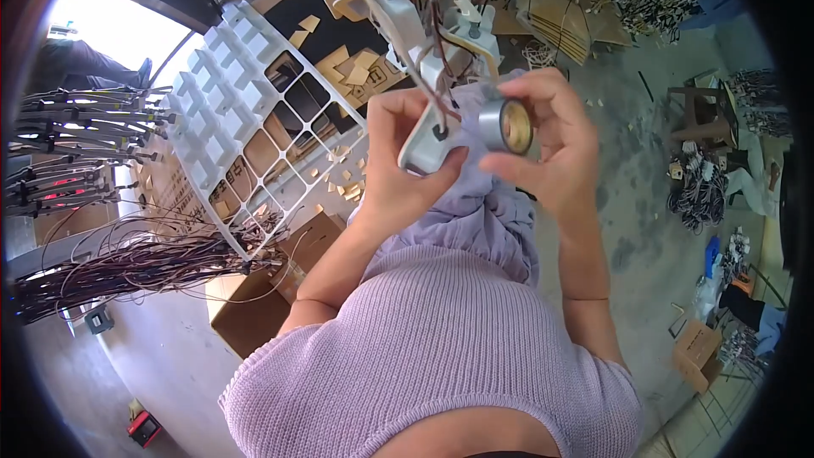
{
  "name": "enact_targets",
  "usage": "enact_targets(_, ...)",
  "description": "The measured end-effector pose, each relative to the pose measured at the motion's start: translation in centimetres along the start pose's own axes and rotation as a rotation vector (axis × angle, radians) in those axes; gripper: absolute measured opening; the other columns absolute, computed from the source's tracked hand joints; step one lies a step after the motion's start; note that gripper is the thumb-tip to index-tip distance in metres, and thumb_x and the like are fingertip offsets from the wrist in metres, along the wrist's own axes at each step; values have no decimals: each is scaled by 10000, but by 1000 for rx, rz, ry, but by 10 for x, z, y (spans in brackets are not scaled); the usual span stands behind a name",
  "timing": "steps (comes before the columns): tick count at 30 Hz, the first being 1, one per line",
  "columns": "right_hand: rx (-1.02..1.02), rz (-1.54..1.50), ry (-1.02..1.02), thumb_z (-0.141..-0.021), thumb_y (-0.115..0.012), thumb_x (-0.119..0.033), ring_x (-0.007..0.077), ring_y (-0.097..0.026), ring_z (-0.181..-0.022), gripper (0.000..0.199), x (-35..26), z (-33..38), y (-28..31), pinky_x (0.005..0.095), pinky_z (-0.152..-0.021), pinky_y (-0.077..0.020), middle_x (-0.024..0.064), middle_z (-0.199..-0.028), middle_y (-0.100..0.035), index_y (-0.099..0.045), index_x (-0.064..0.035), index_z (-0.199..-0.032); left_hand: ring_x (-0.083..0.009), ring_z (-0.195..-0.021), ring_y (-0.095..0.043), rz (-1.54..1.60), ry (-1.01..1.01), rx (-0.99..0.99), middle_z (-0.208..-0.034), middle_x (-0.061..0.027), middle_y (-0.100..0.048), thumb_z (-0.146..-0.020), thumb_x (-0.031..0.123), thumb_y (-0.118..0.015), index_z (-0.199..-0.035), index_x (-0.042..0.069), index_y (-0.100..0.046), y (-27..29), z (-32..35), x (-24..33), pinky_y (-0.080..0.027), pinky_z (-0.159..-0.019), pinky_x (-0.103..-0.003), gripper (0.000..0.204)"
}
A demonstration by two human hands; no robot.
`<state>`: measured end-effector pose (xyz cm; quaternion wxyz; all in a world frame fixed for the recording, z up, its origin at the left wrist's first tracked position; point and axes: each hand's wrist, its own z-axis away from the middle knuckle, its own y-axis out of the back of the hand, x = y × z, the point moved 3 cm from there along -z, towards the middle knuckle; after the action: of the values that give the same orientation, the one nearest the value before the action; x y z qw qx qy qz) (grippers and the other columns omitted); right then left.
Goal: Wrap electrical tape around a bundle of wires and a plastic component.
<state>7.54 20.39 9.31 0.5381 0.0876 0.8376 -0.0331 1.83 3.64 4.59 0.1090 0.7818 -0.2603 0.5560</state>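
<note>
My left hand (398, 165) is closed round a white plastic housing (428, 146), its thumb along the lower edge. A brown cable enters the housing through a dark grommet. To the right, my right hand (555, 136) grips what looks like a roll of grey tape (492, 125), with a yellowish core facing right. Fingers curl over its top and the thumb lies below. The roll is close beside the housing; whether a strip joins them I cannot tell. Above my hands hang several similar white housings (398, 21) with brown cables.
A white plastic grid tray (254, 110) leans on the left, near bundles of dark cables (127, 267). Cardboard boxes (242, 314) stand on the floor below it. Flat cardboard (555, 13) and cable heaps (704, 191) lie at the back and right, near a brown stool (699, 110).
</note>
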Motion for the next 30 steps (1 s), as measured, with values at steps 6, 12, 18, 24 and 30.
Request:
enact_targets(6, -217, 314, -131, -631, -923, -134, 151, -560, -1022, 553, -18, 2, 7, 263, -885, -450, 55, -1077, -549, -658, -14, -1101, -224, -1077, -558, -346, -29, -150, -1132, -103, -512, -702, -99, -697, -1342, 42, -504, -4, -5, 11, -452, -948, -317, 683)
enact_targets(12, -368, 259, -60, -623, -847, -86, 178, -561, -1007, 477, -16, -12, 5, 291, -876, -462, 56, -1050, -563, -682, -25, -1066, -279, -1062, -551, -276, -4, -164, -1140, -125, -515, -658, -99, -692, -1267, 39, -542, -2, -8, 13, -461, -922, -332, 642)
enact_targets(18, -462, 311, -8, -632, -839, -101, 204, -569, -1006, 616, -19, -22, 5, 311, -901, -462, 58, -1059, -577, -676, -16, -1220, -308, -1041, -556, -361, -75, -30, -1124, -136, -526, -645, -88, -719, -1231, 44, -554, -1, -13, 7, -480, -873, -355, 623)
enact_targets(24, -277, 112, -290, -679, -837, -96, 180, -591, -1020, 718, -40, -1, -12, 331, -917, -471, 63, -1135, -607, -599, 20, -1347, -321, -995, -578, -474, -148, 30, -1107, -151, -556, -710, -8, -721, -1237, 40, -555, -6, -18, 7, -494, -837, -371, 554)
enact_targets(30, -399, 121, -400, -758, -835, -171, 185, -598, -1153, 726, -26, -34, 9, 358, -1008, -461, 77, -1210, -646, -547, -18, -1405, -286, -962, -695, 638, 774, -633, -1084, -189, -679, -792, 144, -699, -1267, -48, -543, -12, -3, 6, -577, -750, -349, 535)
